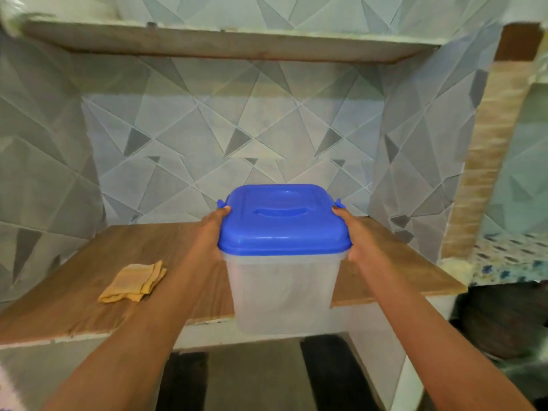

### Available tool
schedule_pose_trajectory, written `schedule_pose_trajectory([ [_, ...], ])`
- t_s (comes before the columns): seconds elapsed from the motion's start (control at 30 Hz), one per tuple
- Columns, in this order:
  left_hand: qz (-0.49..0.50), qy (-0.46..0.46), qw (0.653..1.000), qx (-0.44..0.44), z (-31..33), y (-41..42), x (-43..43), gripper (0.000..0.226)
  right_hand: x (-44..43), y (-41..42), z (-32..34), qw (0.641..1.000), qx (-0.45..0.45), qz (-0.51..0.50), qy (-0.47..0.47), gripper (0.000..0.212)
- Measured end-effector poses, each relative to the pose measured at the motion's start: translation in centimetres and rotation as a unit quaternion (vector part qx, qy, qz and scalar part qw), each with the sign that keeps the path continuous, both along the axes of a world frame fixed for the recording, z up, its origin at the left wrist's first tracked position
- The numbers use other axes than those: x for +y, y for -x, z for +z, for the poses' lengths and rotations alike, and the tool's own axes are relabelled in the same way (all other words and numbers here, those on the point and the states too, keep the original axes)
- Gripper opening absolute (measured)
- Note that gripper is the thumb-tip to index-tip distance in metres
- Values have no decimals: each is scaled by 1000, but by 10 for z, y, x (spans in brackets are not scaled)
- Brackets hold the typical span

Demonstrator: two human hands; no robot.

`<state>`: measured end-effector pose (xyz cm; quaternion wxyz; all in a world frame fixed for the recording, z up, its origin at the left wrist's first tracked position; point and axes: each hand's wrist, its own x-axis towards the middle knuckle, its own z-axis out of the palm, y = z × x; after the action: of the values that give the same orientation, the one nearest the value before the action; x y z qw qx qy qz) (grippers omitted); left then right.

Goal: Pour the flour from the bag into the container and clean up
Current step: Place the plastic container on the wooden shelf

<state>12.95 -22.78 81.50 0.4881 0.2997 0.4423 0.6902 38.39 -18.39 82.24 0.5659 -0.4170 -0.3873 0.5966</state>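
Observation:
A clear plastic container (281, 289) with a blue lid (283, 221) on top is held in the air in front of the wooden counter (89, 280). My left hand (212, 232) grips its left side under the lid's rim. On the right side, my right hand (354, 232) grips it the same way. The lid has a moulded handle in its middle and small clips at both sides. The container's walls look cloudy and I cannot tell what is inside. No flour bag is in view.
A folded yellow cloth (133, 281) lies on the counter's left part. Patterned grey tiles cover the back and side walls. A second shelf (225, 44) runs overhead. A tiled pillar (486, 161) stands at the right, with a dark round object (504, 318) low beyond it.

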Motion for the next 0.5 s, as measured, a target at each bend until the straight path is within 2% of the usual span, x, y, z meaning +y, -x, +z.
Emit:
schedule_pose_trajectory([
  [0.13, -9, 7, 1000, 7, 7, 6, 71, 6, 63, 1, 8, 999, -9, -33, -4, 43],
  [0.5, 54, 57, 997, 22, -1, -10, 218, 34, 219, -15, -7, 1000, 8, 9, 10, 45],
])
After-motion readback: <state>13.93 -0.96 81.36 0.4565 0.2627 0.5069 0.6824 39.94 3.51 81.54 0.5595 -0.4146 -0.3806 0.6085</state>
